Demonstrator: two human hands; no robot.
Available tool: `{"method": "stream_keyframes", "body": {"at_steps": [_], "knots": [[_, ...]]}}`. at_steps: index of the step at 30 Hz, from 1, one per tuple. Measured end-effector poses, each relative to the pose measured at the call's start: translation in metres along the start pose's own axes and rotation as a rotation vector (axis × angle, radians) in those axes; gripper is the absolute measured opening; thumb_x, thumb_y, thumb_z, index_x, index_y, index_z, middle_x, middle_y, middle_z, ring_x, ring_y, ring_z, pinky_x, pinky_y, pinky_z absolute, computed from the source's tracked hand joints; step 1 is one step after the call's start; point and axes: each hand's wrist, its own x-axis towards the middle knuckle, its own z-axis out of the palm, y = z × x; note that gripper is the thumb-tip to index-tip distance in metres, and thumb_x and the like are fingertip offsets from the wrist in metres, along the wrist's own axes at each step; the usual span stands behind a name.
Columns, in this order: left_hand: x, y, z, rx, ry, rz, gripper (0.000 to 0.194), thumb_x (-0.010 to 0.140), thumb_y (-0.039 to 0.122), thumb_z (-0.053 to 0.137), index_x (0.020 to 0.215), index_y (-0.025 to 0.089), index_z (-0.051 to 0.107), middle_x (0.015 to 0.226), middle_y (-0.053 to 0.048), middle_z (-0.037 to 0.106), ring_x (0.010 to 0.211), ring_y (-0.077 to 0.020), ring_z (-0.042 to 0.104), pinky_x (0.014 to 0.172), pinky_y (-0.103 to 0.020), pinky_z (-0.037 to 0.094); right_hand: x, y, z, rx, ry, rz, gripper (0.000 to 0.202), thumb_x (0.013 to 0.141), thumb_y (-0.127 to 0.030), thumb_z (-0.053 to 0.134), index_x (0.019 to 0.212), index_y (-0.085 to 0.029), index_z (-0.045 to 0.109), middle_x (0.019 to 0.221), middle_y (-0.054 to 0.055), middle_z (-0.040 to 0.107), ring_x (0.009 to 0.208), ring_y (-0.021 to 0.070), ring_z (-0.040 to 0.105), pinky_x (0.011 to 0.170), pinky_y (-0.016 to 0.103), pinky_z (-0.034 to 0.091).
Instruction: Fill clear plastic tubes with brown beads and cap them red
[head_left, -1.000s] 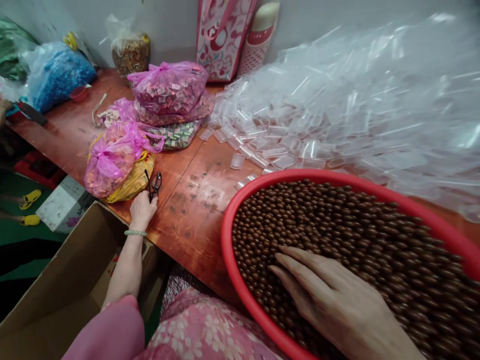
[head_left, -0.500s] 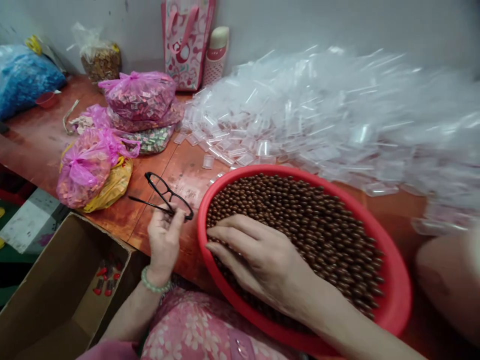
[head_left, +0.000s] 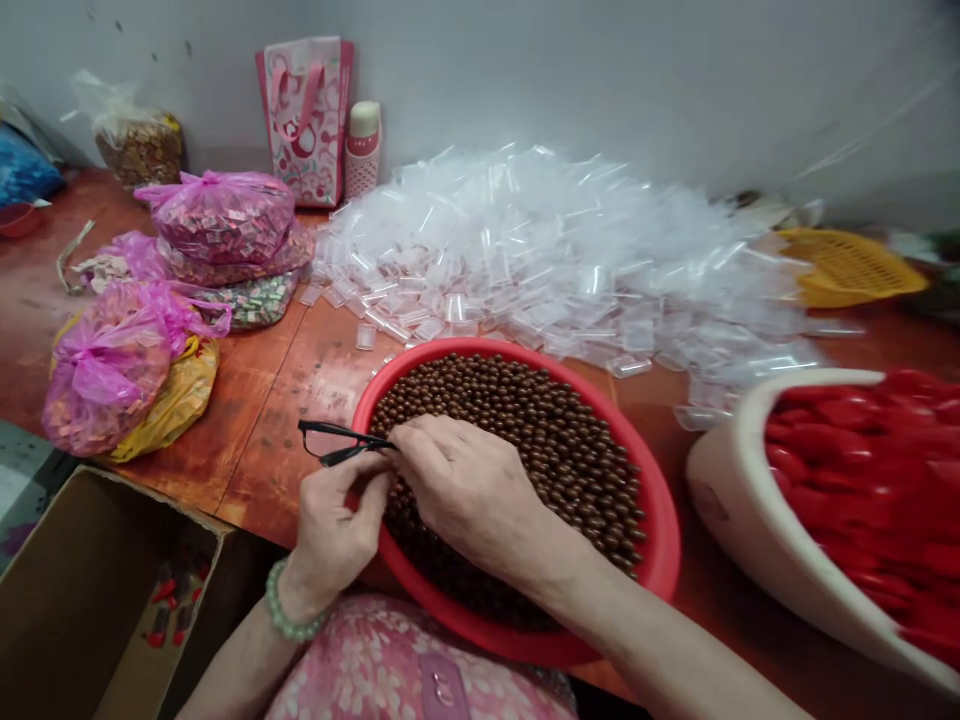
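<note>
Black-framed eyeglasses (head_left: pixel 346 440) are held between my two hands, over the left rim of a red basin (head_left: pixel 664 530). My left hand (head_left: pixel 334 525), wearing a green bead bracelet (head_left: pixel 279 605), is closed on them from below. At their right end, the fingers of my right hand (head_left: pixel 465 490) pinch the frame; the exact grip is partly hidden. Glossy dark-brown balls (head_left: pixel 562 430) fill the basin beneath my right hand and forearm.
Clear plastic containers (head_left: pixel 525 240) lie heaped behind the basin. To the right stands a white tub (head_left: pixel 727 470) of red caps (head_left: pixel 862 490); a yellow basket (head_left: pixel 855 265) sits beyond. Tied pink bags (head_left: pixel 109 360) are at left, above an open cardboard box (head_left: pixel 82 600).
My right hand has lifted from the basin's balls to the eyeglasses, which my left hand has turned and moved toward it. The view has swung right, bringing the tub of red caps into sight.
</note>
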Motion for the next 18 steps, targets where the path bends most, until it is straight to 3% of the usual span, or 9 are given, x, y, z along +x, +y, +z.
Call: {"method": "stream_keyframes", "body": {"at_steps": [2,4,7,10,12,15,18], "knots": [[0.000,-0.002,-0.008,0.235,0.182,0.158,0.017,0.084,0.024,0.065,0.100,0.019,0.063,0.074,0.000,0.062,0.061,-0.0107,0.057,0.060,-0.021,0.048,-0.009,0.006,-0.005,0.043,0.030,0.033,0.018,0.094,-0.011,0.045,0.081,-0.016,0.058,0.071,0.004,0.062,0.063,0.0176,0.055,0.059,0.031,0.042],[0.002,-0.001,-0.014,0.442,0.259,0.301,0.038,0.083,0.024,0.068,0.118,0.018,0.056,0.077,0.000,0.060,0.059,-0.0110,0.055,0.054,-0.021,0.046,-0.018,0.010,-0.010,0.071,0.051,0.044,0.015,0.094,-0.012,0.047,0.084,-0.015,0.058,0.072,0.005,0.064,0.063,0.0169,0.057,0.059,0.030,0.043],[0.012,0.008,-0.020,0.707,0.082,0.446,0.037,0.090,0.022,0.058,0.126,0.017,0.053,0.085,-0.004,0.061,0.071,-0.0146,0.060,0.060,-0.024,0.048,-0.028,0.012,-0.016,0.091,0.038,0.020,0.014,0.094,-0.010,0.047,0.086,-0.015,0.057,0.076,0.006,0.067,0.066,0.0172,0.060,0.060,0.029,0.045],[0.022,0.016,-0.022,0.811,-0.139,0.503,0.015,0.093,0.019,0.051,0.101,0.016,0.064,0.076,-0.002,0.057,0.064,-0.0145,0.057,0.057,-0.025,0.046,-0.035,0.013,-0.022,0.099,0.017,0.005,0.015,0.093,-0.008,0.045,0.088,-0.016,0.057,0.079,0.007,0.069,0.070,0.0175,0.062,0.062,0.029,0.048],[0.026,0.018,-0.023,0.793,-0.238,0.512,0.016,0.094,0.018,0.048,0.088,0.016,0.063,0.073,-0.001,0.055,0.062,-0.0144,0.054,0.055,-0.026,0.044,-0.039,0.015,-0.026,0.135,0.026,0.029,0.014,0.094,-0.010,0.044,0.092,-0.017,0.056,0.080,0.006,0.069,0.070,0.0166,0.063,0.063,0.028,0.050],[0.028,0.014,-0.024,0.672,-0.284,0.487,0.017,0.095,0.017,0.046,0.087,0.015,0.061,0.075,-0.002,0.054,0.064,-0.0133,0.053,0.058,-0.025,0.043,-0.048,0.020,-0.031,0.221,0.072,0.116,0.014,0.095,-0.010,0.044,0.096,-0.018,0.056,0.079,0.004,0.068,0.069,0.0142,0.064,0.063,0.025,0.052],[0.030,0.011,-0.027,0.481,-0.250,0.451,0.013,0.094,0.015,0.048,0.089,0.015,0.060,0.076,-0.002,0.055,0.067,-0.0114,0.054,0.062,-0.022,0.044,-0.058,0.023,-0.037,0.273,0.120,0.207,0.017,0.093,-0.009,0.046,0.098,-0.021,0.057,0.080,0.003,0.068,0.071,0.0135,0.067,0.064,0.024,0.054]]}}
